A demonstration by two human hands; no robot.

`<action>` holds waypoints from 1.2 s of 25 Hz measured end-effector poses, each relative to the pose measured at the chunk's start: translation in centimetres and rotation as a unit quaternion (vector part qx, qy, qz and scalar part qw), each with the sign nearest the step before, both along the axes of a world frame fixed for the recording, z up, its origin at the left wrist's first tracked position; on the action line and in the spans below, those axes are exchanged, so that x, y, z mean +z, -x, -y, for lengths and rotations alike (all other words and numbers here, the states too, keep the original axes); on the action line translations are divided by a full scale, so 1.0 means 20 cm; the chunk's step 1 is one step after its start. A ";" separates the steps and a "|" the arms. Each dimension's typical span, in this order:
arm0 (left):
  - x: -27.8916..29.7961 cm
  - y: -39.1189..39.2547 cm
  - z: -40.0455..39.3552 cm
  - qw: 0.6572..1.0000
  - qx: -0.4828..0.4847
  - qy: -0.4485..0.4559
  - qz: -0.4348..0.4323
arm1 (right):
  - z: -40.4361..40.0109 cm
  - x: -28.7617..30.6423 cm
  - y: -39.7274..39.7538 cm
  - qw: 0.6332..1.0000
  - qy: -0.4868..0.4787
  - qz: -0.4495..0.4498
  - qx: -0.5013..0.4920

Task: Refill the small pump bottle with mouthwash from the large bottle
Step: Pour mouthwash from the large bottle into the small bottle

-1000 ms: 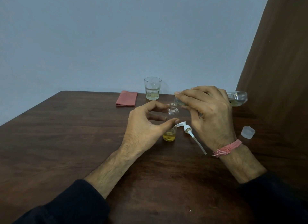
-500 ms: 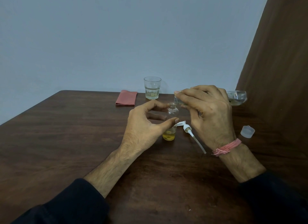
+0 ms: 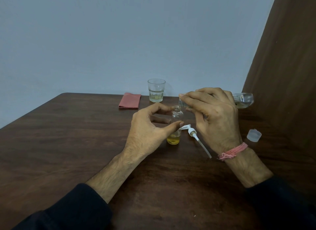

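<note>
Right hand (image 3: 213, 116) tips large bottle (image 3: 242, 101) over small bottle (image 3: 176, 125) (left hand (image 3: 150, 132) steadying).

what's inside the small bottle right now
A shallow layer of yellow liquid sits at the bottom of the small bottle; above it looks empty. The left hand thumb covers part of its middle.

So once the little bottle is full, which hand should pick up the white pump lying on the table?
Probably left: the left hand only steadies the small clear bottle, beside the white pump. The right hand holds the large clear bottle.
</note>
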State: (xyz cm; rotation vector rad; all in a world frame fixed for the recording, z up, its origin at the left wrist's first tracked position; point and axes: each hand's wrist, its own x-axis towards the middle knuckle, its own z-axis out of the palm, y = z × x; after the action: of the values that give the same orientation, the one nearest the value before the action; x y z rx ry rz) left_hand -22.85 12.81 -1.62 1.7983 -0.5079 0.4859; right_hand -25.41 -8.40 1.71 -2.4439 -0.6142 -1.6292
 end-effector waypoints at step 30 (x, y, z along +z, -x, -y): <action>0.00 0.00 0.00 1.000 0.002 0.002 0.000 | 0.00 0.00 0.01 1.000 0.001 -0.001 -0.003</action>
State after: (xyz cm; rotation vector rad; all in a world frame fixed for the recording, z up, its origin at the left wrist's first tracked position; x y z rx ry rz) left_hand -22.89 12.80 -1.66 1.7964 -0.5019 0.4889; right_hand -25.53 -8.35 1.75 -2.4512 -0.6109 -1.6282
